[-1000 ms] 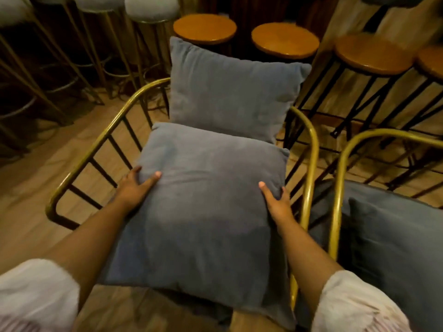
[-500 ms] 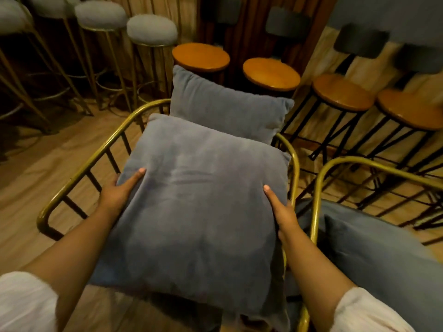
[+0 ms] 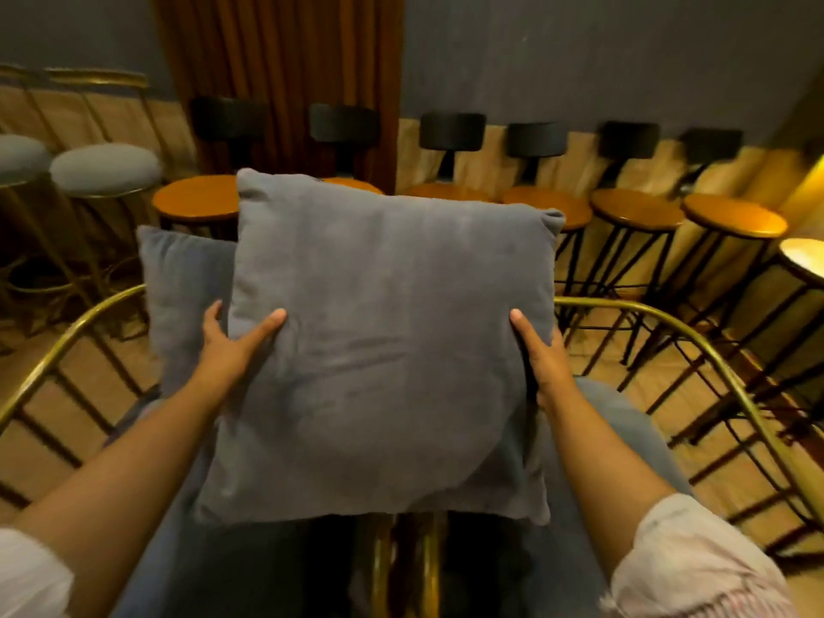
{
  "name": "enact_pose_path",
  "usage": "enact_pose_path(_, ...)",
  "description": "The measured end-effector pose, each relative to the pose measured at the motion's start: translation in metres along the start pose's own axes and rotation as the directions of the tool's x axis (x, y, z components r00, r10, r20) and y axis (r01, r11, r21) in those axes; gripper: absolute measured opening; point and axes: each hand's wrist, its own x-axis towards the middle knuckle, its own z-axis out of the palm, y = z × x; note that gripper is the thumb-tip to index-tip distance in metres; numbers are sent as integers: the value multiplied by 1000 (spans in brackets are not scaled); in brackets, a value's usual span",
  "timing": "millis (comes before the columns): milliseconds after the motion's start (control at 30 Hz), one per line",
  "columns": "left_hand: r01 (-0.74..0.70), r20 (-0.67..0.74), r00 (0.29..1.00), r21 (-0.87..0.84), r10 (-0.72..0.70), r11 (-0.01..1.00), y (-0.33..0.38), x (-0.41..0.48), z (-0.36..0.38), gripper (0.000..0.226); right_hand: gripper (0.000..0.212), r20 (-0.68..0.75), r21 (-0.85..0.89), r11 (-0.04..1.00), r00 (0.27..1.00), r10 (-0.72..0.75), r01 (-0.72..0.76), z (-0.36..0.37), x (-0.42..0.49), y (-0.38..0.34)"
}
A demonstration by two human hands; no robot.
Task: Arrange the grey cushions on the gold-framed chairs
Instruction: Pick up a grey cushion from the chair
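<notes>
I hold a large grey cushion (image 3: pixel 388 350) up in the air between two gold-framed chairs. My left hand (image 3: pixel 232 345) grips its left edge and my right hand (image 3: pixel 541 354) grips its right edge. A second grey cushion (image 3: pixel 178 296) stands against the back of the left gold-framed chair (image 3: pixel 67 336), partly hidden by the held one. The right gold-framed chair (image 3: pixel 695 345) has a grey seat pad (image 3: pixel 624 421) showing beside my right arm. The chairs' inner rails (image 3: pixel 403 568) meet below the cushion.
A row of wooden-topped stools with black legs and backrests (image 3: pixel 637 207) lines the far wall. Grey padded stools on gold legs (image 3: pixel 105 171) stand at the far left. A brown curtain (image 3: pixel 276 60) hangs behind. A lit round tabletop (image 3: pixel 802 256) is at the right edge.
Both hands have lifted the grey cushion off the left chair's seat and carried it up and to the right, over the gap between the chairs. My view has tilted up.
</notes>
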Motion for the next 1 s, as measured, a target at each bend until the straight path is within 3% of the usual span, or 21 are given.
enact_pose_path(67, -33, 92, 995, 9, 32, 999, 13, 4, 44, 114, 68, -34, -3, 1000, 999, -10, 10, -43, 22, -10)
enact_pose_path(200, -71, 224, 972, -30, 76, 997, 44, -4, 177, 86, 58, -87, 10, 1000, 996, -20, 21, -145, 81, -34)
enact_pose_path(267, -75, 237, 968, -42, 83, 996, 49, -1, 235, 77, 87, -109, -4, 1000, 994, 13, -13, -184, 109, -43)
enact_pose_path(333, -76, 240, 967, -51, 86, 996, 51, 6, 292, 86, 113, -110, -32, 999, 994, 19, -22, -220, 145, -48)
enact_pose_path(433, -68, 209, 975, -35, 74, 997, 47, 16, 362, 91, 118, -118, -33, 999, 993, 11, -15, -255, 194, -51)
enact_pose_path(533, -94, 179, 979, -19, 96, 995, 44, 29, 420, 92, 108, -110, -1, 998, 992, 65, -66, -277, 239, -51)
enact_pose_path(667, 5, 180, 984, -6, -4, 1000, 35, 44, 475, 113, 123, -92, 5, 996, 991, 94, -94, -298, 281, -35)
enact_pose_path(733, 82, 183, 980, -8, -79, 997, 24, 48, 495, 127, 109, -125, 30, 998, 990, 61, -58, -306, 295, -17)
enact_pose_path(833, 115, 186, 977, -31, -108, 993, 2, 59, 520, 117, 113, -160, 79, 996, 986, 54, -41, -318, 314, 17)
enact_pose_path(933, 104, 162, 981, 16, -105, 994, -17, 70, 531, 118, 94, -177, 92, 994, 981, 83, -67, -323, 327, 48)
enact_pose_path(1000, 139, 132, 981, 54, -145, 989, -35, 75, 533, 124, 103, -157, 37, 992, 980, 126, -122, -324, 332, 70)
